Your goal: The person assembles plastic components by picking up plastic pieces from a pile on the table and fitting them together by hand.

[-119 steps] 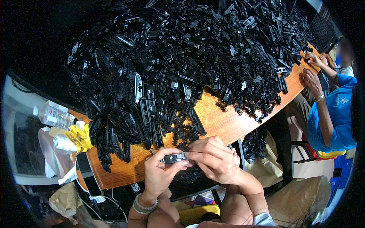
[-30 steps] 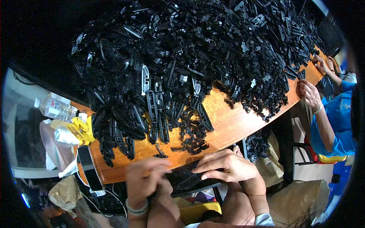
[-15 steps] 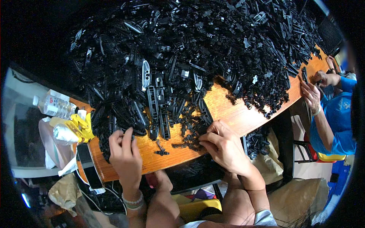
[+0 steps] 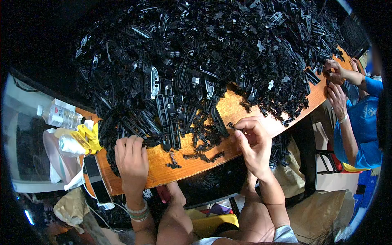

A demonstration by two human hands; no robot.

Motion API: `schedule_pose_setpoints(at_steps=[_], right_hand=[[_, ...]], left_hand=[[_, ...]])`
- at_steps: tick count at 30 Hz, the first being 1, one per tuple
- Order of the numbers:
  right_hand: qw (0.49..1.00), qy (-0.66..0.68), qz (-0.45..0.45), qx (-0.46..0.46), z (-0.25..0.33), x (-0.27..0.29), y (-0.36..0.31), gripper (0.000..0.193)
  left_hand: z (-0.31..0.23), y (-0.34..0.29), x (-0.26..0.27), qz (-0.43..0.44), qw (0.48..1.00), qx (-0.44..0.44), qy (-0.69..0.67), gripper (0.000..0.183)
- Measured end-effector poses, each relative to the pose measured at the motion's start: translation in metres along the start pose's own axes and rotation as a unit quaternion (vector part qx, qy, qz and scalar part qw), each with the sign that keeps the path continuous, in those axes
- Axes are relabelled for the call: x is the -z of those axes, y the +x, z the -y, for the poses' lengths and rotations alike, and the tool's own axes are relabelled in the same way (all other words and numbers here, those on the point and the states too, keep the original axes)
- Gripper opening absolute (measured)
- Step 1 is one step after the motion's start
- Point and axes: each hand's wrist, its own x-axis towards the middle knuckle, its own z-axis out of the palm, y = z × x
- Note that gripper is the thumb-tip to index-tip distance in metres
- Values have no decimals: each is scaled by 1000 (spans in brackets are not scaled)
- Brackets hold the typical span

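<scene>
My right hand (image 4: 256, 145) is raised over the wooden table edge, with a small black plastic clip (image 4: 230, 125) pinched between thumb and forefinger. My left hand (image 4: 131, 161) rests at the near left edge of the pile, fingers together and curled down by long black plastic pieces (image 4: 132, 126). Its fingertips are hidden, so what they hold does not show. Between the hands lie small black clips (image 4: 204, 156) in a loose row, and a lone black piece (image 4: 173, 166). Long slotted black strips (image 4: 165, 116) point toward me from the pile.
A large heap of black plastic parts (image 4: 228, 45) covers most of the wooden table (image 4: 230, 106). At left are a water bottle (image 4: 61, 115), yellow gloves (image 4: 87, 136) and a dark phone (image 4: 100, 191). A co-worker in a blue shirt (image 4: 363, 122) handles parts at right.
My right hand has moved up and right from the small clips, lifting one. My left hand's fingers have drawn together and curled down. The co-worker's hands have shifted.
</scene>
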Motion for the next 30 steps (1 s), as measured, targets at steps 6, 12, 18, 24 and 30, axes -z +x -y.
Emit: schedule_pose_setpoints(at_steps=[6, 12, 18, 24, 30], right_hand=[[972, 225, 17, -62, -4, -1, 4, 18], [953, 262, 55, -145, -4, -4, -1, 25], [988, 124, 83, 34, 13, -11, -13, 13], [988, -7, 101, 115, 25, -15, -14, 15], [977, -57, 116, 170, 30, -11, -16, 23]], left_hand=[[-3, -14, 0, -61, 983, 63, -161, 24], [-33, -17, 4, -115, 835, 252, -476, 18], [-70, -8, -3, 125, 631, 212, -736, 27], [-77, -8, -1, 161, 642, 213, -719, 26], [-80, -11, 0, 140, 626, 224, -734, 21]])
